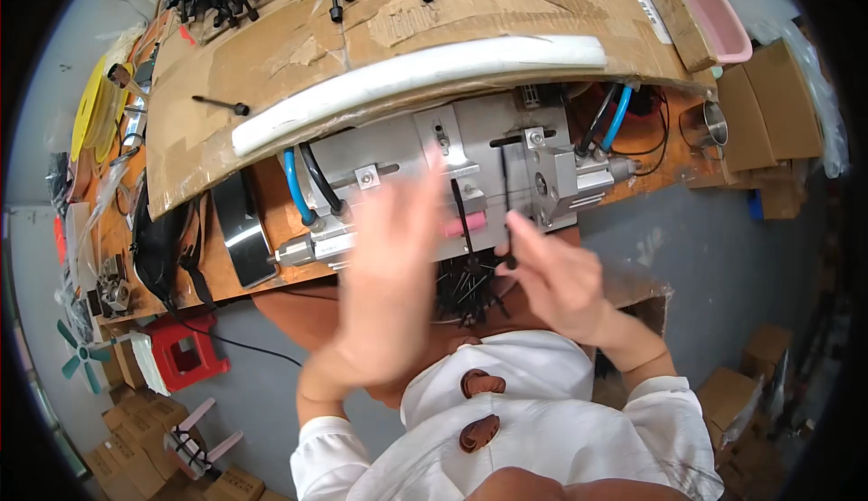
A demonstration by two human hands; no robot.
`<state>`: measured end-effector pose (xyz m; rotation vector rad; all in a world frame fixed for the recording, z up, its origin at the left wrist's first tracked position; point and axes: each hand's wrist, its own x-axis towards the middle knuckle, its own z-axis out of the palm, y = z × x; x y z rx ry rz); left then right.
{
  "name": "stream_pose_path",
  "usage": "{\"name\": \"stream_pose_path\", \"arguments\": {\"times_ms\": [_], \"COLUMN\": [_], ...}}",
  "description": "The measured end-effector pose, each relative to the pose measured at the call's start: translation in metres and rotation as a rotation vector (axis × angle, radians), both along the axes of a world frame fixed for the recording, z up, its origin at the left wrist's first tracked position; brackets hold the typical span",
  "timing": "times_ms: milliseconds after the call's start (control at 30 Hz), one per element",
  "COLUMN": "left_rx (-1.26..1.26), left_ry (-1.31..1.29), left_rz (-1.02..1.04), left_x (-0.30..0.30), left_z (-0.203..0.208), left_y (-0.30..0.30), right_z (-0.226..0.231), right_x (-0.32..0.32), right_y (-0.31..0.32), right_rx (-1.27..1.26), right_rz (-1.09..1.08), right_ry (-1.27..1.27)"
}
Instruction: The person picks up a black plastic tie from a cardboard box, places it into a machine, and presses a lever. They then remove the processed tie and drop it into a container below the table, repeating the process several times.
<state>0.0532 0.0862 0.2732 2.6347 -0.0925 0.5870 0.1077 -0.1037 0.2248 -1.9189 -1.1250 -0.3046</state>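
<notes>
The right hand (565, 286) pinches a slim black rod (506, 201) between its fingers — its far end over the metal fixture (485, 126). The left hand (391, 270) is blurred — whether its fingers hold anything cannot be told.

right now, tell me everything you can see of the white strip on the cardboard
The white strip is long, slim and smooth-looking, perhaps foam, with blunt ends. It lies flat along the near edge of the brown cardboard, spanning much of its width. It looks bowed, though the fisheye lens may add to that. Neither the left hand nor the right hand touches it.
</notes>
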Motion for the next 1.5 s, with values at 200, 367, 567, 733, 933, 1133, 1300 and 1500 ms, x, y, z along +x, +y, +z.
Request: {"name": "stream_pose_path", "arguments": {"times_ms": [200,367,567,733,933,1133,1300,1500], "left_rx": [0.053,-0.048,-0.256,-0.053,0.112,0.035,0.027,0.201], "left_ry": [-0.177,0.020,-0.058,0.017,0.198,0.271,0.071,-0.095], "left_rz": [0.166,0.141,0.146,0.100,0.083,0.098,0.185,0.544], "left_x": [0.124,0.115,0.024,-0.043,-0.043,-0.038,-0.026,0.033], "left_z": [0.022,0.033,0.036,-0.017,-0.060,-0.061,-0.009,0.021], "left_y": [0.118,0.109,0.046,-0.024,-0.056,-0.053,0.001,0.136], "right_z": [-0.036,-0.037,0.028,0.083,0.139,0.106,0.024,-0.031], "right_x": [-0.022,-0.022,0.033,0.152,0.181,0.118,0.011,-0.028], "right_y": [0.020,0.023,0.029,0.116,0.105,0.032,0.001,0.017], "right_rx": [-0.157,-0.185,-0.187,-0.280,-0.431,0.076,-0.054,-0.184], "right_rz": [-0.004,-0.030,0.009,-0.289,0.065,0.079,0.035,0.008], "right_ry": [0.005,-0.001,-0.261,-0.444,0.098,0.371,-0.131,-0.036]}}
